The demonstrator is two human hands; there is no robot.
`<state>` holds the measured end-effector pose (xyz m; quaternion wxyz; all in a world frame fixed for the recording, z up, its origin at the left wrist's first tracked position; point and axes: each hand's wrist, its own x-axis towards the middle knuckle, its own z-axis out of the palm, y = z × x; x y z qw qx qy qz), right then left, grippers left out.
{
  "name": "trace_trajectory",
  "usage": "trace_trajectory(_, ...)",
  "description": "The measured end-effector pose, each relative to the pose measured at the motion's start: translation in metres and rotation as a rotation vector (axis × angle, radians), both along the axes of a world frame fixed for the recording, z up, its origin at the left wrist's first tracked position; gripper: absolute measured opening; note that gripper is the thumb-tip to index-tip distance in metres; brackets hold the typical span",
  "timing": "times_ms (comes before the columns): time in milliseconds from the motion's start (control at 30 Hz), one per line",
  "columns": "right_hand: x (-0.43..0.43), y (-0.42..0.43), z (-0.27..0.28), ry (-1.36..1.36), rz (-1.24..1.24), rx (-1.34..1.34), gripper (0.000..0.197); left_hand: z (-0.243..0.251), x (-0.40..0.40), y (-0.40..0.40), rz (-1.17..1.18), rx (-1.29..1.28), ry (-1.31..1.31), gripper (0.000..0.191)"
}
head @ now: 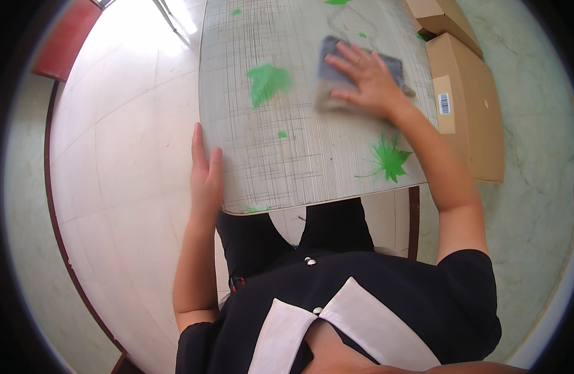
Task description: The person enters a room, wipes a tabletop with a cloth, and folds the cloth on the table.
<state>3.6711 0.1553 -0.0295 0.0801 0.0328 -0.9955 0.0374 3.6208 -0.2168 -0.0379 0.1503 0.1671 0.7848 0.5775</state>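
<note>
My right hand [364, 79] lies with spread fingers on a folded grey cloth [331, 77], pressing it flat against the table top; both are somewhat blurred. The table [310, 159] has a pale surface with a crossed-line pattern and green leaf prints. At the table's left edge, near the rounded front corner, rests my left hand [207, 166], its thumb and a finger apart along the rim. Whether its hidden fingers hold the edge from below cannot be seen.
Cardboard boxes [478, 107] stand against the table's right side, one bearing a barcode label. Thin metal legs [165, 16] show on the tiled floor [128, 140] at the upper left. A red surface [69, 37] lies in the far left corner. My legs are under the table's front edge.
</note>
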Motion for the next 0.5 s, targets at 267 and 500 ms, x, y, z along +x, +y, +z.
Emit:
trace_trajectory(267,-0.119,0.111,-0.023,-0.005,-0.905,-0.090,0.099,-0.011,0.002,0.015,0.007,0.044,0.071,0.060)
trace_trajectory(500,-0.159,-0.016,-0.009,-0.046,-0.541,-0.053,0.100,-0.013,0.002,0.011,0.022,-0.016,0.165,0.059)
